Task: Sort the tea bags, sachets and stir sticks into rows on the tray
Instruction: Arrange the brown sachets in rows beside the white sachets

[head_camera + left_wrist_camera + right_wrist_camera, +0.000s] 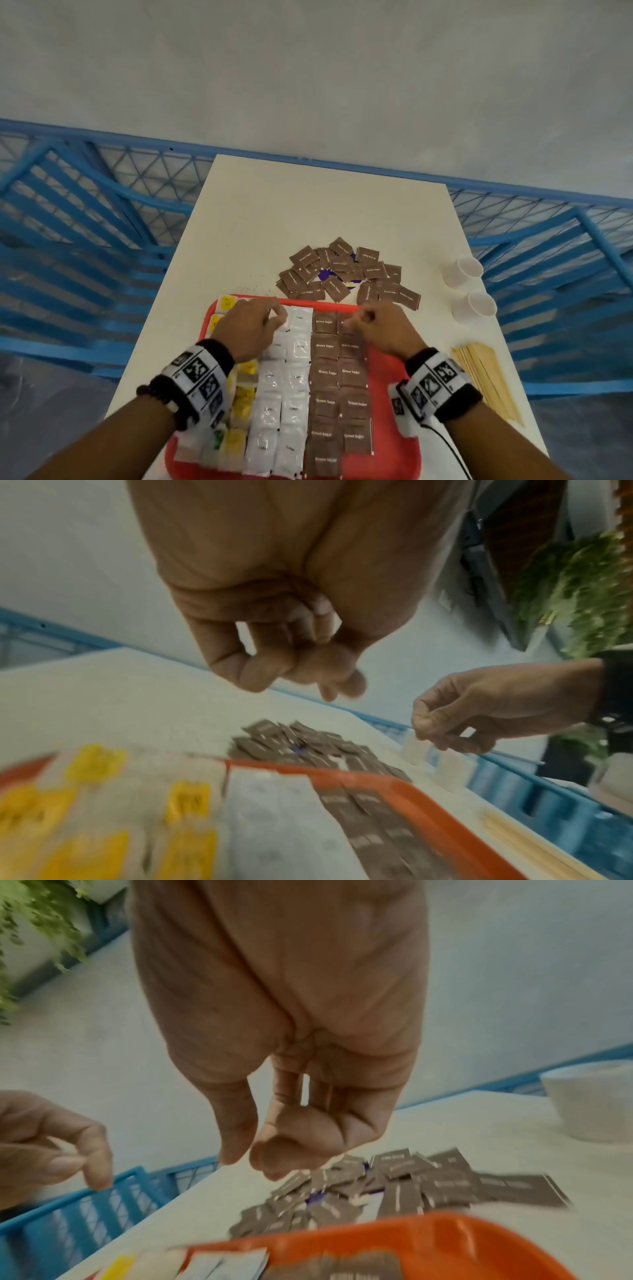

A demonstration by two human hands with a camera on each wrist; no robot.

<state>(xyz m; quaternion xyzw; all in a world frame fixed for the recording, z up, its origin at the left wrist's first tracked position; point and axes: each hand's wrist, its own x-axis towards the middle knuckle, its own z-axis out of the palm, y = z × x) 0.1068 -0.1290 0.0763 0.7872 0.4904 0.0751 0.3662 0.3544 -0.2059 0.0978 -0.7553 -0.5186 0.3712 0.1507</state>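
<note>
A red tray [388, 377] lies at the table's near edge. On it run rows of tea bags with yellow tags [241, 404], white sachets [284, 394] and brown sugar sachets [339, 394]. A loose pile of brown sachets [342, 274] lies on the table just beyond the tray. Wooden stir sticks [486, 377] are stacked on the table to the tray's right. My left hand [255, 325] hovers over the tray's far left part, fingers loosely curled, holding nothing [291, 669]. My right hand [375, 325] hovers over the far brown row, also loosely curled and empty [274, 1145].
Two white paper cups [462, 270] [474, 306] stand at the table's right edge beyond the sticks. Blue railings [102, 222] flank the white table [308, 212] on both sides and behind. A green plant [575, 588] shows in the wrist views.
</note>
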